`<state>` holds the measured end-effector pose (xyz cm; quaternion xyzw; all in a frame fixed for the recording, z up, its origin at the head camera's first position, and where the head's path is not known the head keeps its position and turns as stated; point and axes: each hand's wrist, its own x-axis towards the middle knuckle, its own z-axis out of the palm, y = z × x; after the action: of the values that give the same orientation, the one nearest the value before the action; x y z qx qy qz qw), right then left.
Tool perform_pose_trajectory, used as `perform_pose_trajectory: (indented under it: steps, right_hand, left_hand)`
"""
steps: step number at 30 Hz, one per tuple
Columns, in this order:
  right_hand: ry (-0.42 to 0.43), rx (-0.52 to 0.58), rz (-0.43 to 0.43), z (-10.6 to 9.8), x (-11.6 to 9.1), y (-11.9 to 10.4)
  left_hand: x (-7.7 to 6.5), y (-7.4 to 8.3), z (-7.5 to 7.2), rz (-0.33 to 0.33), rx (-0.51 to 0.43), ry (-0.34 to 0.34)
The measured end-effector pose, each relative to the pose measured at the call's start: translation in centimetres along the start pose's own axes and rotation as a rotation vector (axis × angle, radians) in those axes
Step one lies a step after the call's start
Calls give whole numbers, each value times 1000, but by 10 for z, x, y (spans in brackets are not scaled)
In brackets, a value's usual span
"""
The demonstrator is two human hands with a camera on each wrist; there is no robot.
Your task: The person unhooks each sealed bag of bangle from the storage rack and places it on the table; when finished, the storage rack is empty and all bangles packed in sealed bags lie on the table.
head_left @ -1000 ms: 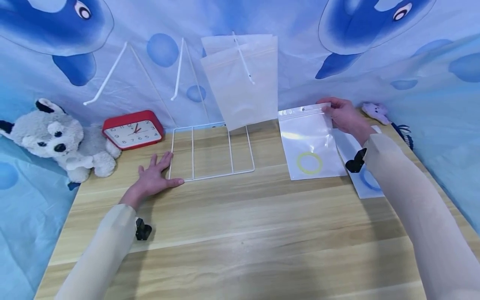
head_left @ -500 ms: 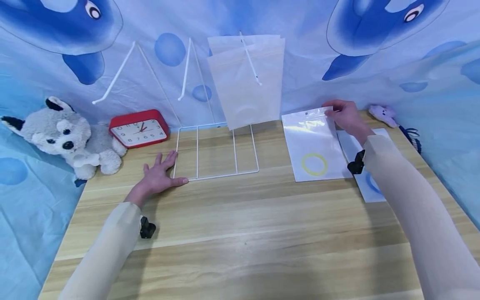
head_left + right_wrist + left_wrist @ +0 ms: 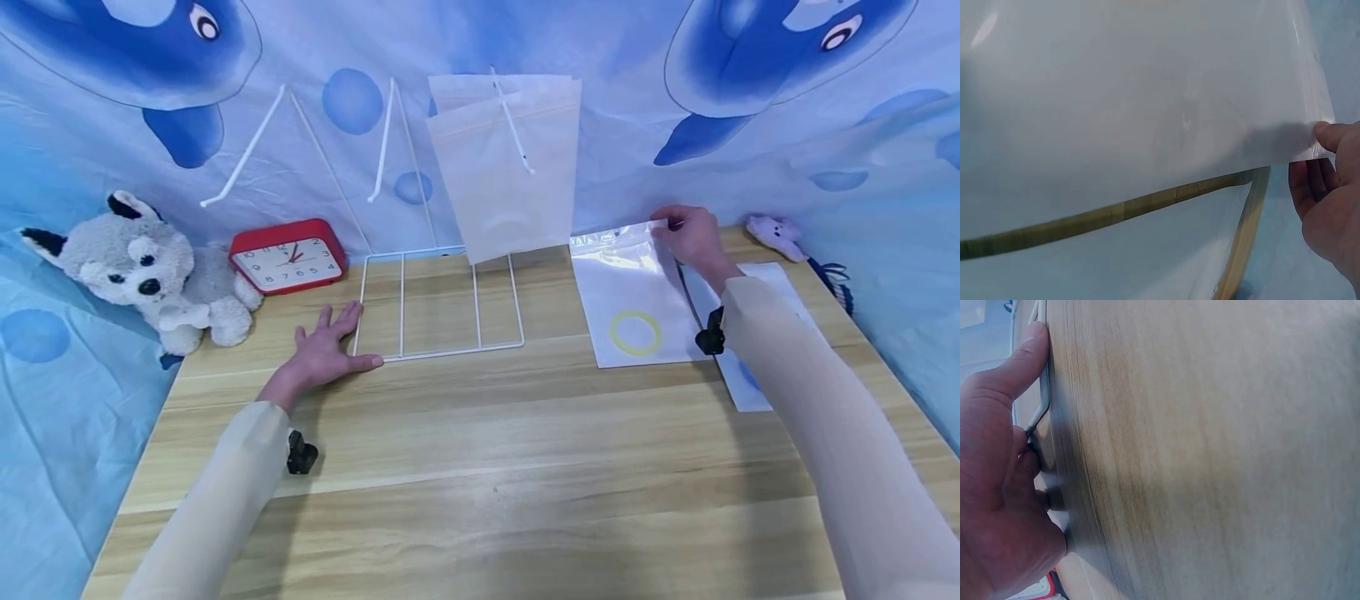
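Observation:
My left hand [image 3: 322, 352] rests with spread fingers at the left corner of a white wire rack's base [image 3: 461, 351]. In the left wrist view the thumb [image 3: 1030, 353] lies along the wire. My right hand [image 3: 693, 242] pinches the upper right corner of a white zip bag [image 3: 622, 279] with a yellow ring showing on it. The right wrist view has the thumb [image 3: 1329, 134] on top of that bag's edge. A second zip bag [image 3: 738, 367], with a blue ring, lies partly under my right forearm. Pale bags [image 3: 510, 183] hang from the rack's right hook [image 3: 513, 129].
Two other hooks, left [image 3: 251, 150] and middle [image 3: 382, 150], rise from the rack. A red clock [image 3: 288, 257] and a plush husky [image 3: 161, 275] stand at the back left. A purple plush [image 3: 776, 236] lies at the back right of the wooden table [image 3: 480, 492].
The head view has shifted a little, so the whole scene sits further right. Both hands keep their places, the left at the rack and the right on the bag corner.

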<state>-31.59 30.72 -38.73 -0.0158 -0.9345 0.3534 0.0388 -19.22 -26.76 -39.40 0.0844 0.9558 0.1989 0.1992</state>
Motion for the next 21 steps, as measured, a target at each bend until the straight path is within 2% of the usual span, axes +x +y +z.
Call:
perform_pose_trajectory:
  steps: [10,17,21]
  right_hand:
    - [-36,-60,48,2,3,-1]
    - [3,-88,-40,-1,-3,-1]
    - [14,-81,-118,-6,-12,-12]
  left_hand:
    - [-1,1,0,0,-4,-2]
    - [0,-1,1,1,-3,5]
    - [1,-3,1,-2,0,-3]
